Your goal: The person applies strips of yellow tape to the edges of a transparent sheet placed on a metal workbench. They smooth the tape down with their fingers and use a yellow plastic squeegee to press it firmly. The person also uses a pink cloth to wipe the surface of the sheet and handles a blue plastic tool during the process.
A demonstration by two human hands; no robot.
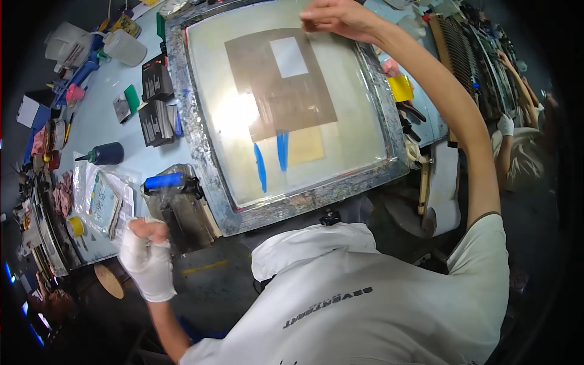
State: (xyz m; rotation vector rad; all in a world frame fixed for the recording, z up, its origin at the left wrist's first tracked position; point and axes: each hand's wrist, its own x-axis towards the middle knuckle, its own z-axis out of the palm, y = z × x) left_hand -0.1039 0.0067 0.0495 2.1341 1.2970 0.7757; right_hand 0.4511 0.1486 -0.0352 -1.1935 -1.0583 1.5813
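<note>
Two hands work around a large rectangular screen frame with a paint-stained grey border, which lies on a pale blue tabletop directly before a person in a white T-shirt. The bare right hand reaches over the frame's far side with its fingers bent; whether it grips anything cannot be told. The left hand in a white glove with bare fingertips is curled at lower left, apart from the frame, its grasp also unclear. On the pale translucent mesh sit a brown panel, a white rectangle and two blue strips. The frame's near edge reaches past the table toward the person; blue surface shows along its left side. Between left hand and frame stands a metal tray with a blue-handled tool. Farther left are a dark squeeze bottle, stacked black boxes and a translucent white jug. A yellow square and black-handled tool crowd the right edge.
</note>
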